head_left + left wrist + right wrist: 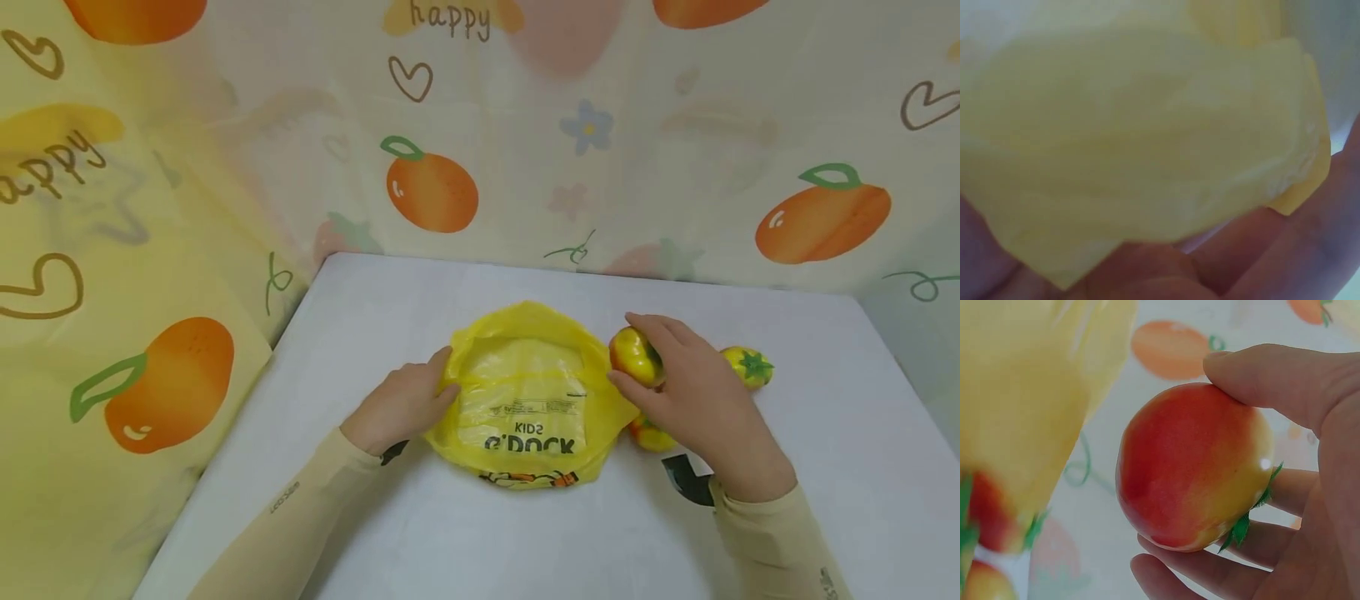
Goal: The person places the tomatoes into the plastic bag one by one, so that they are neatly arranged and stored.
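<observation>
A yellow plastic bag (525,462) with dark print lies on the table, its mouth spread wide. My left hand (401,404) pinches the left rim of the bag, thumb inside the mouth; in the left wrist view the thin yellow plastic (1147,125) covers part of the fingers. Just past the bag's right rim, my right hand (701,400) holds a glossy red-and-yellow tomato (633,357). The right wrist view shows this tomato (1191,469) between thumb and fingers, its green calyx towards the palm.
Another tomato (748,367) with a green star-shaped calyx lies right of my right hand. One more tomato (651,436) sits beside the bag, partly under the hand. The white table (540,542) meets a fruit-printed cloth (510,192) at the back and left.
</observation>
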{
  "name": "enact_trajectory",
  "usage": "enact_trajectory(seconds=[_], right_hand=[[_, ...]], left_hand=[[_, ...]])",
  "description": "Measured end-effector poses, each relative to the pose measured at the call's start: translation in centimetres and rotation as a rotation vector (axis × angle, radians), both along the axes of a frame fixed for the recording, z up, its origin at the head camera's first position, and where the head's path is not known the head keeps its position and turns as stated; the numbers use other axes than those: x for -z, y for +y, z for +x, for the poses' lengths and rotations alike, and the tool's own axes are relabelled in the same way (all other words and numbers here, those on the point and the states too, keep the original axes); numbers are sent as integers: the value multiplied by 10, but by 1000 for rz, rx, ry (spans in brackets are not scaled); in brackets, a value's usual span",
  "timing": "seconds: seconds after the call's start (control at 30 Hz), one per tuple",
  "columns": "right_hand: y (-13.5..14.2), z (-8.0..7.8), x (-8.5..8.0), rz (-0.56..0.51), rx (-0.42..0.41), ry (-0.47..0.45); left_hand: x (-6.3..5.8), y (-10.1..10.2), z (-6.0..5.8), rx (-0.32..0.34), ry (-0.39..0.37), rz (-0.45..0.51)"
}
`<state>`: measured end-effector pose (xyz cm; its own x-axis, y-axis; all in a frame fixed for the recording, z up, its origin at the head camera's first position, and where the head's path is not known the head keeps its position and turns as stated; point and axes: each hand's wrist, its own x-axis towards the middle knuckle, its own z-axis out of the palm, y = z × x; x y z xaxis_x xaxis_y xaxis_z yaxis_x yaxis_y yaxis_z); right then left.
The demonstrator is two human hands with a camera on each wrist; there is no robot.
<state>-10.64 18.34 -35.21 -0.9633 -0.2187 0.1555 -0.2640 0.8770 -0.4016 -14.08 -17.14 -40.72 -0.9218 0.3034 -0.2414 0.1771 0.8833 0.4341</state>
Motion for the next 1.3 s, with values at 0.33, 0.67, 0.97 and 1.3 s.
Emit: enact_trajectory(seconds=[0.33,0.67,0.97,1.3], right_hand=[[-57,-17,4,-77,-95,-46],[-103,-36,23,-28,-166,-77],[-124,-45,29,-14,-183,-129],[-135,-49,44,12,-214,-158]], left_hand=[[2,-1,2,19,5,8],[2,2,2,9,5,-40],[1,5,0,16,15,-47],[5,1,2,-13,30,-44]])
